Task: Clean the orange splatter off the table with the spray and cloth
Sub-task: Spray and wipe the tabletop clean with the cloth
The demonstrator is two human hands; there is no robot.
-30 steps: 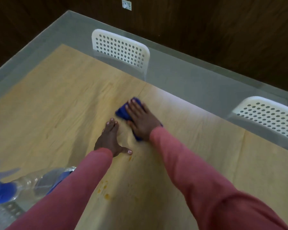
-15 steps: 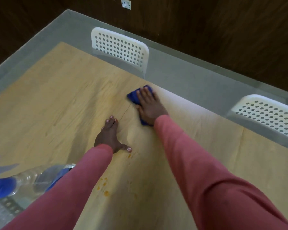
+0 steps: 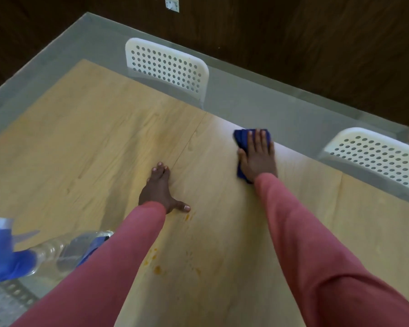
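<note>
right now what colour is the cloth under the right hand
Dark blue. The cloth shows best in the head view, pressed flat under the right hand.

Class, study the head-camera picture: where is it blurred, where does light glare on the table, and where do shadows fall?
Head view: the spray bottle at the near left edge is soft and blurred; a pale sheen runs along the table's far edge by the blue cloth; a dim shadow lies left of the left hand; straight edges slant, a wide-angle effect.

right hand (image 3: 257, 159) flat on blue cloth (image 3: 241, 138)
</note>
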